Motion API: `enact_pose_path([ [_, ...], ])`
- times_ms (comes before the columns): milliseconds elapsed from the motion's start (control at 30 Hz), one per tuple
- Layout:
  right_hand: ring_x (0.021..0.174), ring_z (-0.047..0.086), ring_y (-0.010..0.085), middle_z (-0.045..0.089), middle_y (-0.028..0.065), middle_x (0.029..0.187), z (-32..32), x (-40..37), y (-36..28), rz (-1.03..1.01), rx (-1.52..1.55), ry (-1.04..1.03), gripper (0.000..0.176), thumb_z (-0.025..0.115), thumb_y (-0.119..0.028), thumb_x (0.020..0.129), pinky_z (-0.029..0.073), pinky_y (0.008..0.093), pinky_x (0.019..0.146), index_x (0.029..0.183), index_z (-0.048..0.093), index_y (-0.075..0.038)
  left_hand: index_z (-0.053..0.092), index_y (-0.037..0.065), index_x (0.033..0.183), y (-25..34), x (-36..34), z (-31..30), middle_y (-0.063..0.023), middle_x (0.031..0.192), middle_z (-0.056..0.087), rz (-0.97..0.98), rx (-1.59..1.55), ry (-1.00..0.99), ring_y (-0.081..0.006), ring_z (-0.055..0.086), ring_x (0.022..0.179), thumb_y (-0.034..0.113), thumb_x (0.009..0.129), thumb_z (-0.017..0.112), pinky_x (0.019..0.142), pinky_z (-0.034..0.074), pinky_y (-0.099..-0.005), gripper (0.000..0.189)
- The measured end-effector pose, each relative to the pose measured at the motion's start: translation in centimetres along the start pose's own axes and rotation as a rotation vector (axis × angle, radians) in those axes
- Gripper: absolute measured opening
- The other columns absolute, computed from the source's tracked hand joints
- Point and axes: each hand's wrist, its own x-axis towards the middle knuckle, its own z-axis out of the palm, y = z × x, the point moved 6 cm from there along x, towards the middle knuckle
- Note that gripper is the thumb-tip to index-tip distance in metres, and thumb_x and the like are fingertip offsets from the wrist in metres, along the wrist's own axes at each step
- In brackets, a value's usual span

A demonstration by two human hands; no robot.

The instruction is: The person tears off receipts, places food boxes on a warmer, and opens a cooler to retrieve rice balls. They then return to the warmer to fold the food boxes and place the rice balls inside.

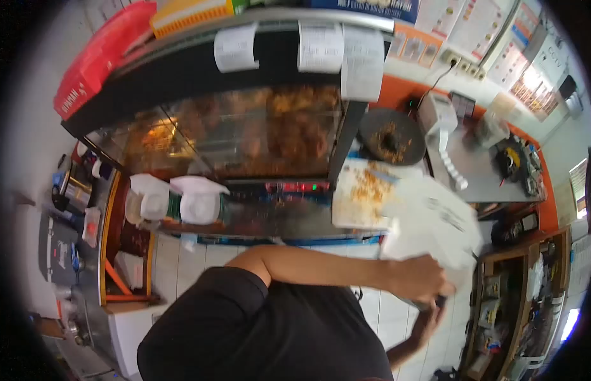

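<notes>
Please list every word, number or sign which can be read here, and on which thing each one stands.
Nothing can be read with certainty.
On the red plastic packet atop the glass display warmer: white letters, blurred.
On the white paper slips hanging from its front: print too small.
On the white paper bag at lower right: dark print, blurred by motion.
On the wall posters at upper right: too blurred.
</notes>
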Motion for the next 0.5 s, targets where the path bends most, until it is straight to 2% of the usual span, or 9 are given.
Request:
enact_pose_path([
  [33, 0.119, 0.051, 0.0224, 0.050, 0.0111, 0.133, 1.9, 0.3, 1.8, 0.175, 0.147, -0.043, 0.044, 0.053, -0.020, 0.098, 0.043, 0.0387, 0.100, 0.136, 0.042, -0.001, 0.062, 0.008, 0.099, -0.9, -1.0, -0.1, -0.0118, 0.073, 0.065, -0.093, 0.030, -0.025, -0.0316, 0.067, 0.070, 0.039, 0.076, 0.071, 0.060, 0.053, -0.0420, 0.039],
  [100, 0.121, 0.048, 0.0224, 0.050, 0.0120, 0.133, 3.9, 0.6, 5.4, 0.373, 0.014, -0.243, 0.048, 0.054, -0.023, 0.098, 0.041, 0.0391, 0.102, 0.138, 0.039, -0.001, 0.064, 0.008, 0.100, -2.1, -4.1, -3.0, -0.0122, 0.074, 0.066, -0.151, -0.110, 0.071, -0.0315, 0.067, 0.069, 0.039, 0.076, 0.071, 0.061, 0.053, -0.0404, 0.040],
  [167, 0.113, 0.053, 0.0223, 0.052, 0.0132, 0.129, 5.8, 1.7, 9.7, 0.197, -0.020, -0.469, 0.050, 0.052, -0.031, 0.100, 0.045, 0.0381, 0.096, 0.137, 0.041, 0.000, 0.065, 0.005, 0.105, -0.8, -7.3, -7.0, -0.0169, 0.077, 0.067, -0.173, -0.223, 0.140, -0.0362, 0.067, 0.075, 0.042, 0.082, 0.066, 0.070, 0.053, -0.0448, 0.044],
  [233, 0.110, 0.054, 0.0213, 0.054, 0.0128, 0.126, 8.9, 1.7, 8.3, 0.072, -0.088, -0.434, 0.050, 0.051, -0.032, 0.099, 0.046, 0.0369, 0.091, 0.136, 0.042, 0.001, 0.065, 0.004, 0.108, 2.4, -10.4, -11.6, -0.0162, 0.078, 0.067, -0.162, -0.214, 0.204, -0.0338, 0.067, 0.076, 0.045, 0.085, 0.063, 0.070, 0.053, -0.0433, 0.047],
  [300, 0.105, 0.057, 0.0192, 0.057, 0.0120, 0.122, 14.0, 2.5, 5.1, -0.216, -0.231, -0.351, 0.051, 0.050, -0.035, 0.099, 0.049, 0.0343, 0.081, 0.133, 0.045, 0.002, 0.066, 0.004, 0.109, 4.4, -13.4, -12.0, -0.0147, 0.079, 0.067, -0.191, -0.281, 0.014, -0.0306, 0.067, 0.077, 0.047, 0.088, 0.060, 0.070, 0.052, -0.0415, 0.048],
  [367, 0.104, 0.055, 0.0231, 0.055, 0.0160, 0.121, 16.2, 7.7, 9.9, 0.378, -0.064, -0.413, 0.056, 0.047, -0.043, 0.100, 0.045, 0.0370, 0.091, 0.135, 0.046, 0.001, 0.066, 0.003, 0.108, 6.0, -16.4, -10.7, -0.0133, 0.080, 0.068, -0.294, -0.435, -0.233, -0.0282, 0.066, 0.078, 0.048, 0.091, 0.057, 0.069, 0.051, -0.0397, 0.049],
  [433, 0.099, 0.055, 0.0234, 0.058, 0.0155, 0.113, 16.9, 10.3, 14.1, 0.340, -0.102, -0.430, 0.059, 0.048, -0.043, 0.099, 0.045, 0.0374, 0.089, 0.138, 0.044, 0.001, 0.068, 0.002, 0.099, 6.4, -17.8, -9.8, -0.0138, 0.078, 0.067, -0.317, -0.488, -0.201, -0.0287, 0.065, 0.074, 0.047, 0.092, 0.057, 0.067, 0.050, -0.0393, 0.047],
  [467, 0.105, 0.052, 0.0221, 0.055, 0.0148, 0.117, 16.3, 11.7, 18.2, 0.091, -0.228, -0.463, 0.060, 0.047, -0.041, 0.100, 0.046, 0.0371, 0.089, 0.141, 0.037, 0.002, 0.068, 0.002, 0.094, 6.7, -18.1, -10.3, -0.0098, 0.070, 0.061, -0.254, -0.496, -0.065, -0.0249, 0.062, 0.067, 0.044, 0.092, 0.059, 0.061, 0.048, -0.0367, 0.042],
  [500, 0.108, 0.052, 0.0232, 0.055, 0.0152, 0.118, 17.0, 11.8, 18.0, 0.140, -0.318, -0.457, 0.060, 0.048, -0.040, 0.100, 0.044, 0.0378, 0.093, 0.141, 0.035, 0.002, 0.067, 0.002, 0.088, 7.0, -18.4, -11.2, -0.0059, 0.063, 0.056, -0.186, -0.497, 0.066, -0.0212, 0.060, 0.059, 0.040, 0.092, 0.060, 0.055, 0.046, -0.0340, 0.039],
])
